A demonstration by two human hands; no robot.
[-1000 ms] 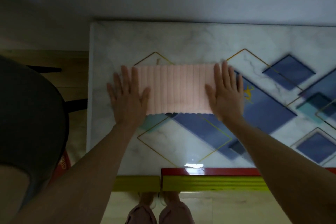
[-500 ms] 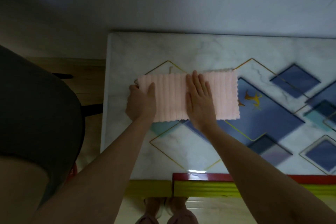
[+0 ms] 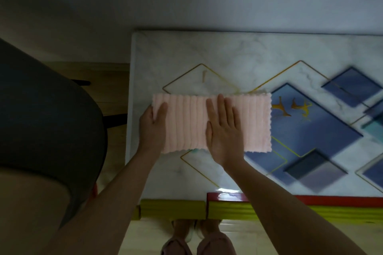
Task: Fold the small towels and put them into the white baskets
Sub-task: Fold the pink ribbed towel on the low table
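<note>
Gripping pink towel (image 3: 186, 122); no writing legible.

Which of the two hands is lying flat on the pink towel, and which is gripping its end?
The right hand lies flat, fingers straight, on the middle of the pink towel. The left hand grips its left end, thumb on top.

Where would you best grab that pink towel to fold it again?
Probably its left short edge, coming from the left, as the left hand already pinches it there. The pink towel lies flat as a long strip, and the right hand presses its middle.
</note>
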